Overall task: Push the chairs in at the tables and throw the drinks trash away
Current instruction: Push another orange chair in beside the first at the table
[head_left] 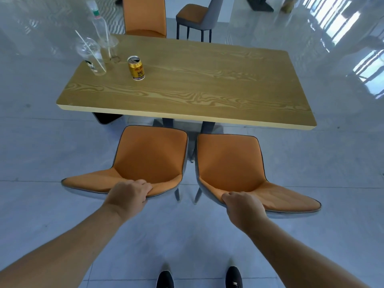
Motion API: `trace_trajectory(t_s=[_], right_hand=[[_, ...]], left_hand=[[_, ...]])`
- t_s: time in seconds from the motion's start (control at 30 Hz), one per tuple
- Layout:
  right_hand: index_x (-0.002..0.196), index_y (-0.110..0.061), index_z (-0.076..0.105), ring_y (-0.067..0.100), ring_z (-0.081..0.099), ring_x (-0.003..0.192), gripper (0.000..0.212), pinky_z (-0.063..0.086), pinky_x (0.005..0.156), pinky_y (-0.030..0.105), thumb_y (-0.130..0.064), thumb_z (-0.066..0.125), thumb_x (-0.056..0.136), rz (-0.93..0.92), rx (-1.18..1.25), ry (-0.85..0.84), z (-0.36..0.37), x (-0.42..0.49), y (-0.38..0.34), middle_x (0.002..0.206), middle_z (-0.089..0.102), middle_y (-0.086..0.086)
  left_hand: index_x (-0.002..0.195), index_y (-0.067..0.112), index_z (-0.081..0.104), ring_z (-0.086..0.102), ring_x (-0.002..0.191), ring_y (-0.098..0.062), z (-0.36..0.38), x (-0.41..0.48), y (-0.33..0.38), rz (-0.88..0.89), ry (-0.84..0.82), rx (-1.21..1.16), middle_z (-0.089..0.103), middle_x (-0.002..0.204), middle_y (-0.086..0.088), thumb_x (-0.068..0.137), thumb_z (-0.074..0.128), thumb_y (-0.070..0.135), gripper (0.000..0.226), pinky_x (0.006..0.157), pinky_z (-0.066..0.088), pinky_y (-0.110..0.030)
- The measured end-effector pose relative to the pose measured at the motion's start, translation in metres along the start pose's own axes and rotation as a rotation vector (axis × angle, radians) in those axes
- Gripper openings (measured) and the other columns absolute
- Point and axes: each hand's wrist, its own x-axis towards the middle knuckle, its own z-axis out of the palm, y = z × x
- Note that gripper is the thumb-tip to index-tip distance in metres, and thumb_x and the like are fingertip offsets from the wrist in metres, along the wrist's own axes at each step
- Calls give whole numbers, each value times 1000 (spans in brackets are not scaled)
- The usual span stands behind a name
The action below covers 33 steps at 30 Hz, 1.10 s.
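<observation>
Two orange chairs stand side by side in front of a wooden table (187, 90), their seats just short of its near edge. My left hand (129, 193) grips the top of the left chair (149, 154) backrest. My right hand (242, 203) grips the top of the right chair (228, 161) backrest. On the table's far left corner stand a gold drink can (136, 68), a clear plastic cup with a straw (91, 56), a second clear cup (110, 47) and a clear plastic bottle (99, 21).
A third orange chair (144, 16) is tucked at the table's far side. A grey and orange chair (197, 17) stands apart behind it on the glossy floor. My black shoes (233, 277) are below, behind the chairs.
</observation>
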Motion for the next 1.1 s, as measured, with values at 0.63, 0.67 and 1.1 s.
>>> trace_trajectory(t_s=[0.63,0.67,1.1], right_hand=[[151,-31,40,27,49,133,78,50,97,44,-80,42,89,228,489,200,-98,-1,46,148,54,-1],[151,-29,40,27,48,133,80,50,98,45,-79,43,88,238,470,311,-122,-7,72,148,54,1],[157,-34,27,33,28,148,102,27,118,55,-91,45,75,347,77,763,-356,-178,496,161,37,4]], left_hand=[[144,33,48,49,132,-21,-118,105,66,-273,-199,-276,52,149,6,74,39,94,93,96,49,-44],[146,33,45,46,135,-23,-142,126,84,-246,-126,-258,50,151,4,75,40,92,93,100,48,-47],[150,25,39,42,136,-30,-424,373,486,175,459,-136,45,153,-4,77,61,80,94,104,44,-52]])
